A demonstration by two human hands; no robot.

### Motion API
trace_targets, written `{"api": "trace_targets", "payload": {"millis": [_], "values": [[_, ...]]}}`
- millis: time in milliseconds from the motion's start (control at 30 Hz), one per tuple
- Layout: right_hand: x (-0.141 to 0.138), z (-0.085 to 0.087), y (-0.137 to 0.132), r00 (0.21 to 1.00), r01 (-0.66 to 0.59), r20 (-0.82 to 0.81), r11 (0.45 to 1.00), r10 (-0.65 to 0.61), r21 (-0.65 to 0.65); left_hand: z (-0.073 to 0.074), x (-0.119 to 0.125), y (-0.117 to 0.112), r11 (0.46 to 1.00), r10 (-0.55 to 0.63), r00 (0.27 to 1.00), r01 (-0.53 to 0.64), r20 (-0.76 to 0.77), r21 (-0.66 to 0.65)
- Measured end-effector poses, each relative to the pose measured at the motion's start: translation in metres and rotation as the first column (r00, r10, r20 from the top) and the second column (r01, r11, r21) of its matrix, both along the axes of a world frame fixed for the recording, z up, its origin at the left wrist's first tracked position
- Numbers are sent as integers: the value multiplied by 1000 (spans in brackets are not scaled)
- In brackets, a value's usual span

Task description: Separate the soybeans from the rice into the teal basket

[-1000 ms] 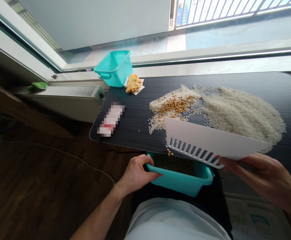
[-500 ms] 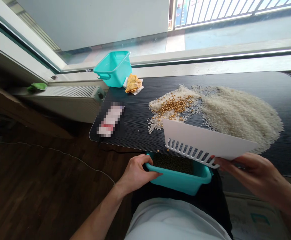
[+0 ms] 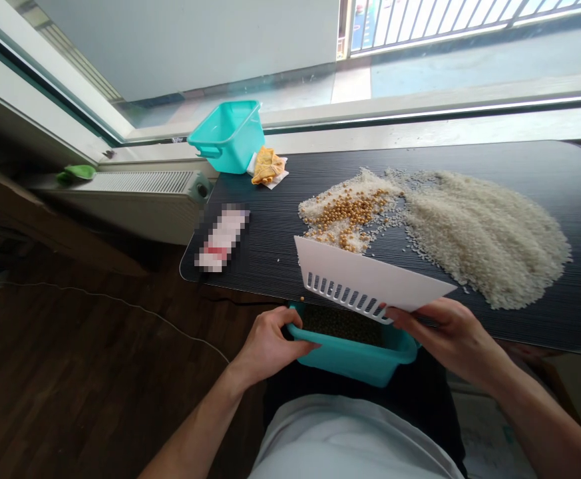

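Note:
My left hand (image 3: 277, 339) grips the rim of a turquoise plastic bin (image 3: 350, 359) at my lap, just below the table edge. Small greenish-brown grains or beans (image 3: 347, 324) cover the bin's bottom. Pinched in my right hand (image 3: 442, 332) is a white slotted plastic scoop (image 3: 370, 273), tilted above the table edge and partly over the bin. Beyond the scoop lies a patch of yellow soybeans (image 3: 353, 209) mixed with white rice. A larger heap of white rice (image 3: 490, 233) spreads to its right. One loose soybean (image 3: 302, 299) lies by the table's front edge.
On the dark table (image 3: 270, 233) a second turquoise bin (image 3: 230, 140) stands at the back left, beside a folded yellow cloth (image 3: 269, 166) on white paper. A blurred-out pale item (image 3: 223, 238) lies at the left. The window and a radiator (image 3: 135, 193) border the table.
My right hand has moved left with the scoop along the table's front edge. One of the two loose soybeans there is no longer seen. My left hand keeps its hold on the bin.

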State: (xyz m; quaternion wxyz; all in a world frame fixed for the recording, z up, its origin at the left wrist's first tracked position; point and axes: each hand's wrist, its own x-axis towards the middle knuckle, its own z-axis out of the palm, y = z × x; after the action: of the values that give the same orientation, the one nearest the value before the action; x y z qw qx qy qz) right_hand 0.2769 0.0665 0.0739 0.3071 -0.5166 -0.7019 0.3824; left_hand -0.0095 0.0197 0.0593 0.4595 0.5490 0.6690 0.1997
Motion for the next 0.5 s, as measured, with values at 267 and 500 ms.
{"api": "trace_targets", "payload": {"millis": [267, 500], "values": [[-6, 7, 5, 979, -200, -28, 979, 201, 28, -1, -23, -7, 995, 98, 994, -99, -41, -26], [-1, -13, -32, 978, 207, 7, 977, -208, 60, -1, -10, -2, 999, 12, 996, -8, -84, 45]]}}
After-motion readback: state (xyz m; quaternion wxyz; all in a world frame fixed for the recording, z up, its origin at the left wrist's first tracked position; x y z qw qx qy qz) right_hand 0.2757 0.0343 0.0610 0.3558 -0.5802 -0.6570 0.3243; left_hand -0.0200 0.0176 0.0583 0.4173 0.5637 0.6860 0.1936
